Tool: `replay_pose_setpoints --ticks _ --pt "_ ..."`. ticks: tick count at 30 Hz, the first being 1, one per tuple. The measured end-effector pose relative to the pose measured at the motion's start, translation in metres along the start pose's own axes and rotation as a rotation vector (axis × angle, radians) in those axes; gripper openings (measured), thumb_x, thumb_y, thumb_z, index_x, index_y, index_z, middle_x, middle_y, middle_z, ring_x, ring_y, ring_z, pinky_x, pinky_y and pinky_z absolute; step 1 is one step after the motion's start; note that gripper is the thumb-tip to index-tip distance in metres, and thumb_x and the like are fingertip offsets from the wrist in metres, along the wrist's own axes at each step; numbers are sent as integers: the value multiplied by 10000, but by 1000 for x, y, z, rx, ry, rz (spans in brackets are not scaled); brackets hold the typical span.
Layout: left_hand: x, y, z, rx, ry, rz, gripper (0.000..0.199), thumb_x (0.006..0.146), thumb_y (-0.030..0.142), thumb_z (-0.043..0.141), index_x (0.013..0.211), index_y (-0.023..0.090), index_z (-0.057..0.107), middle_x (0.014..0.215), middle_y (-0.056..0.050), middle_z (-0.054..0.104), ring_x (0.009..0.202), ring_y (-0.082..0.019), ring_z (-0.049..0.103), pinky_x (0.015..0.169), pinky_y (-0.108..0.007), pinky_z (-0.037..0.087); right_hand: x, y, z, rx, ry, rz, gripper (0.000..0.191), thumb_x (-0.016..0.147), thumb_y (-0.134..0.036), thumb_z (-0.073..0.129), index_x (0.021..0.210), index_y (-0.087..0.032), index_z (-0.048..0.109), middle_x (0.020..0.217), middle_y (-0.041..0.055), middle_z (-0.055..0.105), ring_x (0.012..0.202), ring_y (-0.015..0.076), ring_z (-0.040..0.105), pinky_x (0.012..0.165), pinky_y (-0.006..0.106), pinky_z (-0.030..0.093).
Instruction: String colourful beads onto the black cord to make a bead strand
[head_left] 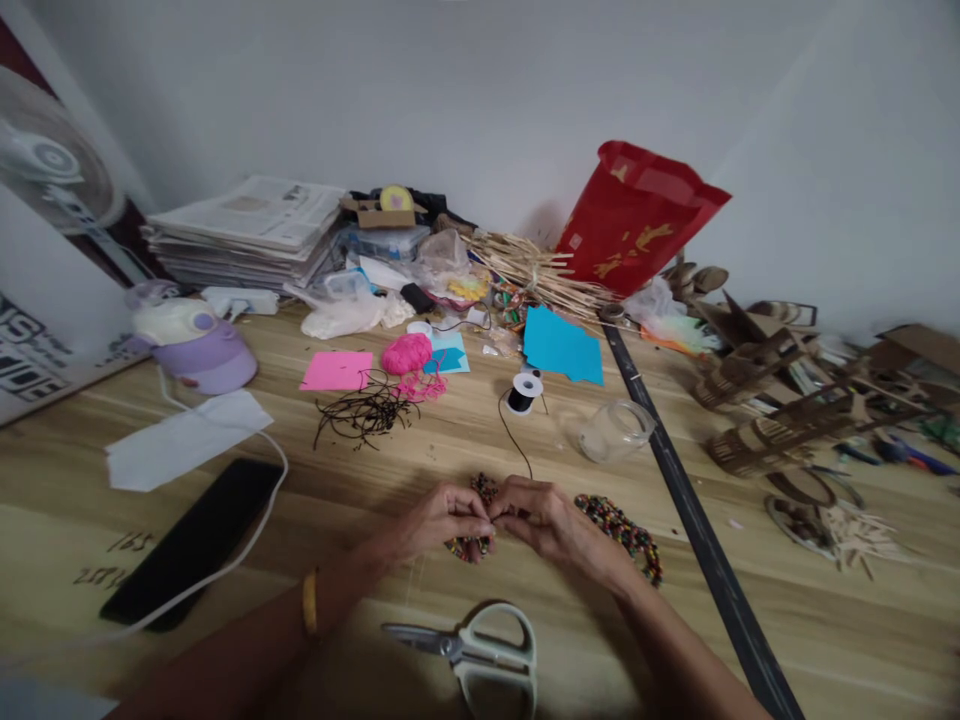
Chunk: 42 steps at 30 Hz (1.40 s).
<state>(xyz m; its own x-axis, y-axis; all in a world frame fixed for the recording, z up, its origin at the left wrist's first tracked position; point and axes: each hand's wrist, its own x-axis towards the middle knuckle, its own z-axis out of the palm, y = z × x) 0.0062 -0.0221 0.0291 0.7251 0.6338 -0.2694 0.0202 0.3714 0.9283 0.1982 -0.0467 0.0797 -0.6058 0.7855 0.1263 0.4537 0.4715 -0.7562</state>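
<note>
Pale wood grain is seen across the table (427,430), with a grey wall (450,100) behind it in the upper frame. At the lower centre, a string of beads (471,549) is held between the left hand (442,520) and the right hand (544,515); the two are brought together, with thumb and fingers of each pinched closed on it, though exactly which part is gripped is too small to be made out. Beads have already been threaded along this string, so that much can be judged done, while the small spot between the fingertips is seemingly being worked on. Whether its ends have been joined cannot be told. More strung beads (619,535) are laid in a looped heap just to the right of the right hand, and no work on them is being done. Scissors (450,645) are left lying untouched at the bottom centre, so any trimming is judged not to be under way. Above the hands, black cord (520,402) is wound on a white spool (527,384), and dark strands (367,410) are heaped left of centre. A glass jar (616,432) is placed right of centre.
</note>
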Motion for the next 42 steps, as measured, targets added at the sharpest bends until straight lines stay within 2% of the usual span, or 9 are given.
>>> replay_pose_setpoints --ticks 4,9,14,20,24,27,30,35,42 --pt "0 2 1 24 49 24 369 662 461 714 726 105 641 666 -47 675 569 -119 608 568 -230 469 0 -1 -3 -22 7 -45 185 936 -222 476 856 -157 630 836 49 590 757 129 585 684 220 449" --pt "0 1 1 59 75 50 380 701 482 673 779 110 680 705 -56 687 618 -118 600 571 -204 434 -2 -3 -6 -47 14 -38 169 941 -213 468 891 -157 620 865 61 587 789 138 582 702 234 448" --pt "3 -1 1 115 87 120 294 667 408 721 687 118 680 659 -34 668 609 -114 572 589 -211 416 -1 -6 -7 -55 8 -46 176 940 -213 470 872 -160 624 850 51 585 765 128 580 690 225 448" --pt "3 -1 1 81 71 82 251 646 355 738 651 122 646 608 -9 645 582 -111 554 591 -225 409 -1 0 0 6 26 -5 109 909 -224 529 905 -159 616 864 55 618 782 141 588 699 242 456" --pt "2 -1 1 10 67 48 252 641 344 744 665 121 629 641 -15 661 588 -107 565 604 -227 420 -3 10 4 95 58 73 109 858 -198 588 957 -162 558 843 28 623 703 117 581 621 211 457" --pt "1 -1 -1 -37 54 38 260 658 351 732 685 116 624 664 -26 675 582 -103 581 588 -219 421 -4 13 4 88 89 95 90 837 -171 592 906 -162 534 815 11 599 667 102 565 594 196 452" --pt "1 -4 -3 -62 53 31 265 687 364 710 718 118 619 648 -26 674 551 -97 590 518 -192 392 -3 11 3 20 111 57 30 849 -168 575 851 -162 545 784 8 583 678 111 561 612 209 450" --pt "2 -6 -2 -116 57 37 274 686 370 712 710 117 612 633 -27 670 538 -100 593 525 -199 417 -1 3 -1 -57 57 -45 100 909 -190 515 858 -159 595 836 52 594 745 134 580 661 233 454" --pt "0 -1 -1 -33 56 49 289 665 377 734 693 108 630 658 -38 679 576 -101 582 572 -210 432 -1 -5 -2 -171 -48 -42 183 947 -194 451 859 -157 607 851 50 563 770 133 565 699 232 446"
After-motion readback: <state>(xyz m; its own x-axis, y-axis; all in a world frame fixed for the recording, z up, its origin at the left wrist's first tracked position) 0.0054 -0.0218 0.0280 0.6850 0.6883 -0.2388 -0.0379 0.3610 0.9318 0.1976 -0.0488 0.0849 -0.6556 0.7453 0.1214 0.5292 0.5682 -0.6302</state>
